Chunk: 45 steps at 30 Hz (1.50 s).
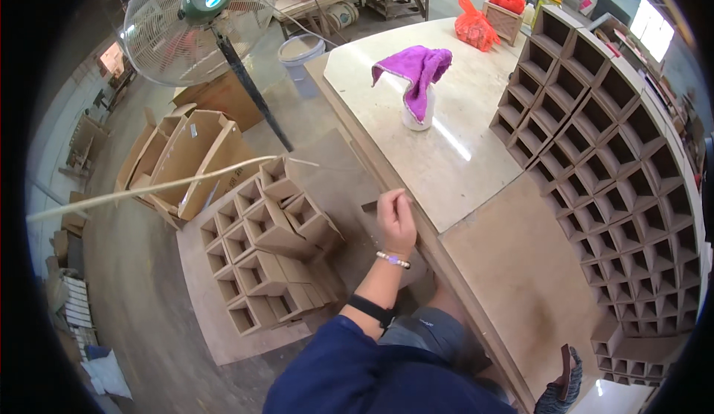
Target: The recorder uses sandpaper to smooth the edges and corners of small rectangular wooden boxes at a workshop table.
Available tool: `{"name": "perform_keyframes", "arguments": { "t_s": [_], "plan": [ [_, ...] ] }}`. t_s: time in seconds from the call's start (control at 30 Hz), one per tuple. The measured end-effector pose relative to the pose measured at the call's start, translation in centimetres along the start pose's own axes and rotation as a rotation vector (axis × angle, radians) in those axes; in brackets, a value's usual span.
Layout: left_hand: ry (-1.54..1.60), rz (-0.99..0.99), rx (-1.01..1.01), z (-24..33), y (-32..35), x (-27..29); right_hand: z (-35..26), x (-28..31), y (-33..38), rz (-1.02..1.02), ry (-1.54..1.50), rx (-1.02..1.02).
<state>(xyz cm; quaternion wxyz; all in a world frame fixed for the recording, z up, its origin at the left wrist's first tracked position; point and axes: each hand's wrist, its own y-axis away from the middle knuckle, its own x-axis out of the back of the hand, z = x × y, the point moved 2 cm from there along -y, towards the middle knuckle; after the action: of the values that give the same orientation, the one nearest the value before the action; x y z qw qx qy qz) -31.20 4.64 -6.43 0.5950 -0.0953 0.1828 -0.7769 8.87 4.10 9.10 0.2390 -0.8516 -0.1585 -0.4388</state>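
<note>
My left hand [396, 219] is raised beside the edge of a long workbench [513, 265], its fingertips pinched on a thin pale strip [149, 189]. The strip runs in a long arc to the far left, passing over a stack of brown open box cells [268, 250] on the floor. The wrist carries a bead bracelet and a black band, and the sleeve is navy. At the lower right edge a striped fabric shape [558, 395] with a brown piece lies on the bench. It may be my right hand, but I cannot tell.
A large grid of brown box cells [610, 176] lines the right side of the bench. A white bottle under a purple cloth [418, 79] stands mid-bench, with orange bags [476, 29] beyond. A pedestal fan [201, 20], a bucket [299, 53] and cardboard boxes [186, 157] stand to the left.
</note>
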Motion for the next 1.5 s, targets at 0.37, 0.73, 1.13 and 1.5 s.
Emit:
{"name": "perform_keyframes", "arguments": {
  "t_s": [0.37, 0.73, 1.13, 1.5],
  "plan": [
    [-0.656, 0.110, 0.277, -8.9, -0.3, 4.6, 2.7, -0.3, 2.3, 0.024, -0.043, 0.005],
    [-1.626, -0.769, 0.121, -22.5, -3.9, 2.9, 12.5, 1.4, 6.8, -0.163, -0.267, -0.428],
    [-0.926, -0.074, 0.333, -13.0, -1.6, 5.3, 5.2, 0.6, 3.0, -0.135, -0.121, -0.270],
    [0.931, 0.066, 1.040, 5.6, 3.6, 11.9, 8.8, -0.4, 6.4, -0.007, -0.173, -0.117]
  ]
}}
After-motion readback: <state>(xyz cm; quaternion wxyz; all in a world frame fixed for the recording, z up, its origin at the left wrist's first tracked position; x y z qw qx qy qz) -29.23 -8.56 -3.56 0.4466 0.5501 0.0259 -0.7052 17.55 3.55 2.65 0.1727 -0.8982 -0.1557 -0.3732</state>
